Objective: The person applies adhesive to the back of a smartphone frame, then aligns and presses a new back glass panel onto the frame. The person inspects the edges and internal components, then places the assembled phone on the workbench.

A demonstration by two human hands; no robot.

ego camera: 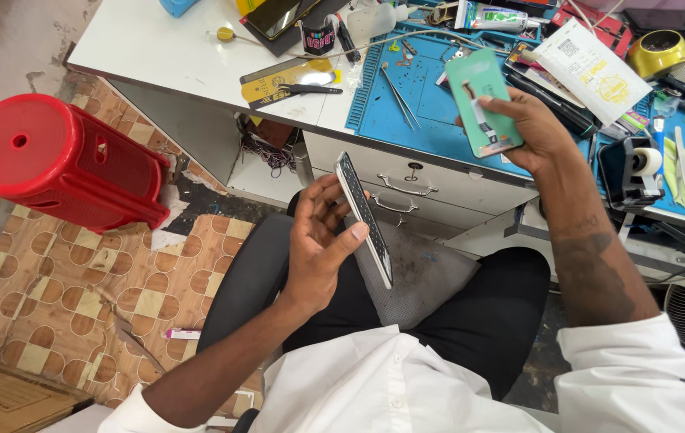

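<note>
Left hand [318, 248] grips the phone body [365, 218] edge-on over the lap; right hand [531, 128] pinches the green-backed screen panel [482, 103] above the blue mat [430, 104] on the table [158, 48]. The two parts are apart, not yet joined; tweezers [400, 96] lie idle.

White shirt with sleeves pushed up, dark trousers, and seemingly a faint tattoo on the right forearm.

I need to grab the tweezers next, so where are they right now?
In the head view, the tweezers lie on the blue work mat on the bench, just left of the green panel held up in the right hand.
</note>
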